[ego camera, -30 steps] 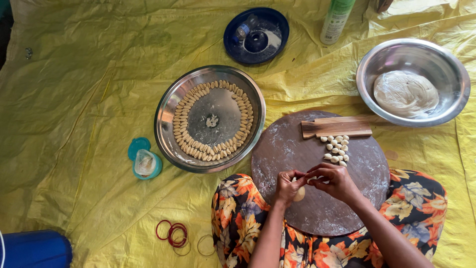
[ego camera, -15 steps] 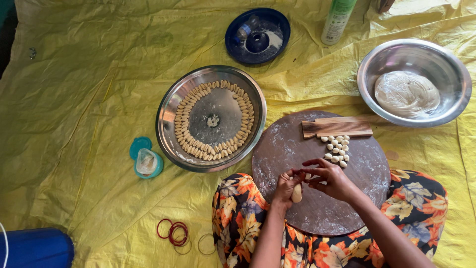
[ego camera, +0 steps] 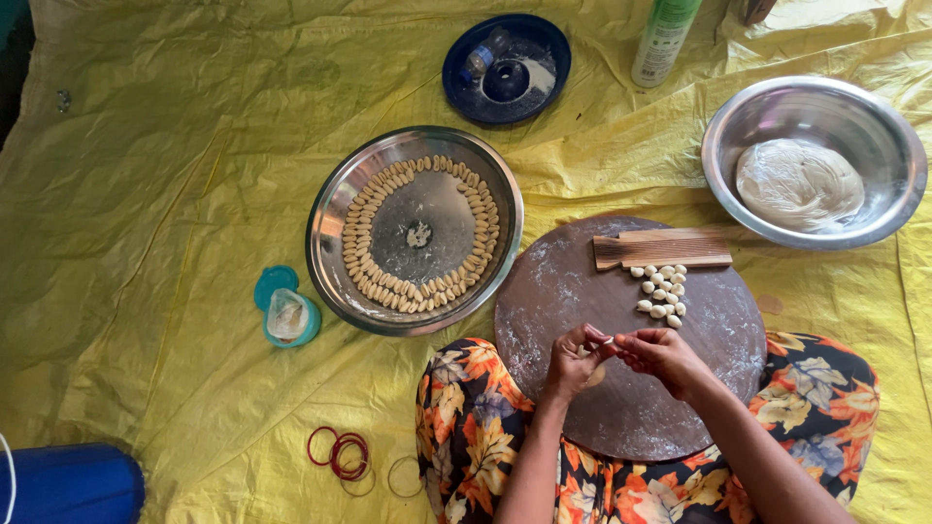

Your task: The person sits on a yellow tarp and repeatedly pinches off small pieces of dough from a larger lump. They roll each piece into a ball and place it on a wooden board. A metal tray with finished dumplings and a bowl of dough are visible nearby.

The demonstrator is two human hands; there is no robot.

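1. Both hands meet low in the middle of the frame, over the near part of the round floured board (ego camera: 631, 340). The left hand (ego camera: 571, 361) and right hand (ego camera: 662, 357) have their fingertips pinched together on a small dough piece (ego camera: 608, 343), which you can barely see between them.

2. Looks to me like the shaping step: one little lump getting pinched or rolled into form. Neither hand is apart or idle; both are closed on that same bit.

3. Just above the hands, on the board, sits a cluster of small dough balls (ego camera: 661, 294), right below a ridged wooden paddle (ego camera: 662, 248).

4. Centre-left is the steel tray (ego camera: 330, 218) with a ring of finished shaped pieces (ego camera: 416, 287) round the inside. The ring looks nearly closed.

5. Upper right: steel bowl (ego camera: 723, 136) with the big dough mass (ego camera: 798, 182).

6. My guess at what the next bit calls for: a light touch so the piece keeps its shape, then a reach up-left to the tray ring.

7. Everything is on a yellow sheet (ego camera: 146, 194).
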